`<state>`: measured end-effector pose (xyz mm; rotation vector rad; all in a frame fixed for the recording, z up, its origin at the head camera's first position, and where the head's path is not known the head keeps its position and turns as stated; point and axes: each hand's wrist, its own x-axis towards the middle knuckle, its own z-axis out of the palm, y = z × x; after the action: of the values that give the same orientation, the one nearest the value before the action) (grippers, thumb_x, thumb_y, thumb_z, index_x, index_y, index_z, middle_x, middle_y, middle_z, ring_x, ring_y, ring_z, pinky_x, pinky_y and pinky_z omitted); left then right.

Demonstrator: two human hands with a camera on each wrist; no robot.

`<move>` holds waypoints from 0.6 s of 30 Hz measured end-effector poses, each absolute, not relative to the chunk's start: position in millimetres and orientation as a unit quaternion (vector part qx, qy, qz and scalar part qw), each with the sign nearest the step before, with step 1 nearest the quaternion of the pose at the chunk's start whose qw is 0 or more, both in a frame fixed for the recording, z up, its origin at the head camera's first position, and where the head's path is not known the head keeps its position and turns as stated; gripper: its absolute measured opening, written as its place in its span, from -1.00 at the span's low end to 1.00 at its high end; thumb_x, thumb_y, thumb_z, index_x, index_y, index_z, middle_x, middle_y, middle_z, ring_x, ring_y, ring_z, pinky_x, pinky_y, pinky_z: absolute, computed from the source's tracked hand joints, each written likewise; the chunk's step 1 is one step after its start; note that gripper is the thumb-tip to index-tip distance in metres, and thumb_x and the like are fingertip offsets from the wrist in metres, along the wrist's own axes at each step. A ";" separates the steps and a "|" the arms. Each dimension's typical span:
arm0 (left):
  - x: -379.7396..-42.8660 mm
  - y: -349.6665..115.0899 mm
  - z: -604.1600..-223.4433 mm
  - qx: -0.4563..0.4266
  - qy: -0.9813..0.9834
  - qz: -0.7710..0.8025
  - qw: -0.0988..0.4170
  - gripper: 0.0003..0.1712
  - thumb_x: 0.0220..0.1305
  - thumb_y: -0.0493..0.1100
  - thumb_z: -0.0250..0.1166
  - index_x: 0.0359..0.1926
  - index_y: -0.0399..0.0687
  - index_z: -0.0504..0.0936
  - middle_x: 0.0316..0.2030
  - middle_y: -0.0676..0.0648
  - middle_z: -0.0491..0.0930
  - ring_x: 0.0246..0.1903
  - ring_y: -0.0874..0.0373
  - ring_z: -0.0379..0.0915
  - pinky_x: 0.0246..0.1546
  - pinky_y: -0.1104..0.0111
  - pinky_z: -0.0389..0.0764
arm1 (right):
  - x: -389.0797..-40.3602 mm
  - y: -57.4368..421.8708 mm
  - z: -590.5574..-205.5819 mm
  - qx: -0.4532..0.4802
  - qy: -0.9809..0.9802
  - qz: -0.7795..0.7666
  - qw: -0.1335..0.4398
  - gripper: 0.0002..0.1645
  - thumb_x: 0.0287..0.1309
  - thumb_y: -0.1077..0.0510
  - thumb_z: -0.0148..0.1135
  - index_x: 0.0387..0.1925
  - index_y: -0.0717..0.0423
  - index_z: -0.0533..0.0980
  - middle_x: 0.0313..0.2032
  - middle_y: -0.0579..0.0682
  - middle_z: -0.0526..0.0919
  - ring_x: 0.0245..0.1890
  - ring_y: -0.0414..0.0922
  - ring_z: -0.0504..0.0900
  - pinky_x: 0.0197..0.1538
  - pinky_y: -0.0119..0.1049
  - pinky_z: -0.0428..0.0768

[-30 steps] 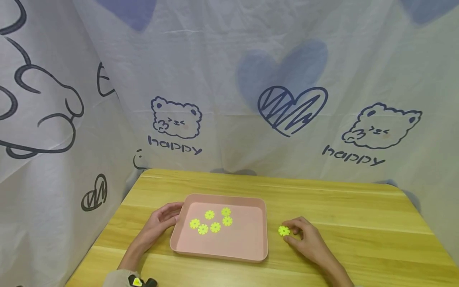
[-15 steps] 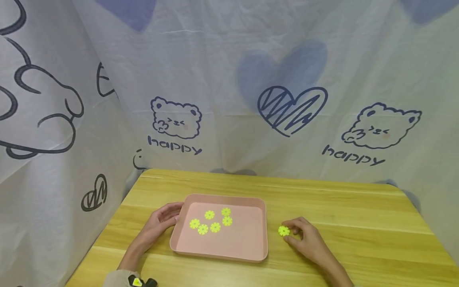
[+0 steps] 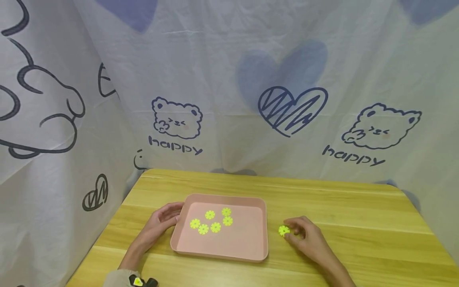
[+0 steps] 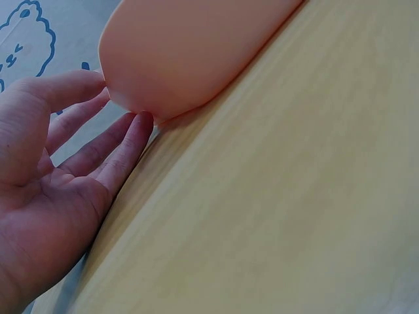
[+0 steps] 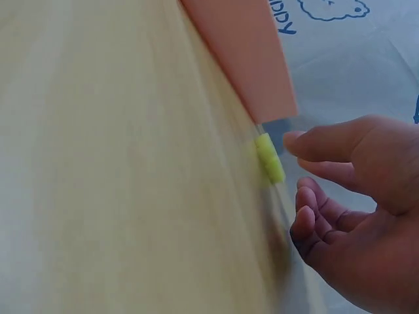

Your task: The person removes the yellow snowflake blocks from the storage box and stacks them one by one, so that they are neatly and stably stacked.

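A shallow pink tray [image 3: 247,239] lies on the wooden table in the head view. Several yellow notched discs [image 3: 215,227] lie spread on its left half. My left hand [image 3: 157,225] grips the tray's left end; in the left wrist view its thumb meets the rim and other fingertips sit at the lower edge. Right of the tray is one more yellow notched piece [image 3: 283,230]. Beside it, my right hand [image 3: 308,239] has thumb and index finger parted. In the right wrist view a gap separates those fingertips from the thick yellow piece [image 5: 270,159].
The wooden table [image 3: 376,239] reaches back to a pale cloth [image 3: 229,151] printed with bears and hearts, which also hangs along the left side. A black device [image 3: 143,281] is strapped at the left wrist.
My right index finger and thumb have loosened from the yellow piece and shifted slightly right, while the piece stays in place. My left hand and the tray hold still.
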<state>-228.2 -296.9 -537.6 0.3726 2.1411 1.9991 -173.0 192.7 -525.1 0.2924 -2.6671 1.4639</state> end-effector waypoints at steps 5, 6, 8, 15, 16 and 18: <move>-228.0 -296.2 -537.6 0.123 0.727 0.669 0.092 -0.43 0.49 -0.24 0.25 0.42 -0.28 0.36 0.40 -0.34 0.36 0.28 0.04 0.46 0.17 0.32 0.60 | -169.5 188.6 -516.8 0.126 -0.868 0.471 0.093 -0.62 0.07 0.35 0.52 -0.03 0.15 0.68 -0.25 -0.02 0.64 -0.29 -0.22 0.60 -0.27 -0.39 0.66; -227.9 -296.0 -537.6 0.120 0.728 0.668 0.092 -0.43 0.49 -0.24 0.25 0.42 -0.28 0.37 0.39 -0.33 0.37 0.28 0.06 0.47 0.17 0.31 0.60 | -168.5 186.9 -514.2 0.130 -0.865 0.474 0.098 -0.62 0.08 0.36 0.52 -0.03 0.16 0.67 -0.25 0.00 0.65 -0.28 -0.23 0.61 -0.24 -0.38 0.69; -227.8 -295.6 -537.8 0.114 0.729 0.669 0.093 -0.43 0.48 -0.23 0.26 0.42 -0.26 0.37 0.39 -0.32 0.38 0.26 0.11 0.48 0.18 0.31 0.59 | -166.3 182.4 -508.0 0.138 -0.857 0.487 0.100 -0.64 0.11 0.36 0.50 -0.03 0.17 0.66 -0.22 0.03 0.67 -0.25 -0.23 0.63 -0.20 -0.36 0.71; -228.2 -295.5 -538.5 0.111 0.732 0.666 0.092 -0.43 0.49 -0.22 0.26 0.42 -0.26 0.37 0.39 -0.32 0.37 0.26 0.12 0.48 0.17 0.31 0.60 | -166.1 162.1 -493.0 0.179 -0.822 0.528 0.114 -0.68 0.18 0.42 0.41 -0.02 0.26 0.62 -0.17 0.14 0.71 -0.19 -0.05 0.69 -0.12 -0.27 0.74; -228.3 -295.5 -538.3 0.112 0.733 0.665 0.091 -0.43 0.49 -0.22 0.26 0.42 -0.27 0.37 0.39 -0.33 0.37 0.26 0.11 0.48 0.17 0.31 0.60 | -166.8 159.0 -491.5 0.186 -0.817 0.534 0.114 -0.69 0.19 0.43 0.40 -0.02 0.27 0.62 -0.15 0.15 0.70 -0.17 -0.01 0.70 -0.11 -0.26 0.74; -228.5 -295.4 -537.6 0.113 0.734 0.664 0.091 -0.42 0.49 -0.22 0.25 0.43 -0.28 0.36 0.40 -0.33 0.36 0.26 0.10 0.48 0.17 0.33 0.60 | -169.0 153.0 -488.9 0.195 -0.809 0.544 0.110 -0.68 0.19 0.45 0.38 -0.01 0.28 0.61 -0.13 0.16 0.70 -0.14 0.04 0.70 -0.07 -0.25 0.74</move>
<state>-228.5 -295.4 -537.6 0.3371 2.1805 1.9730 -169.0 153.0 -488.9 0.5716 -2.3761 1.5984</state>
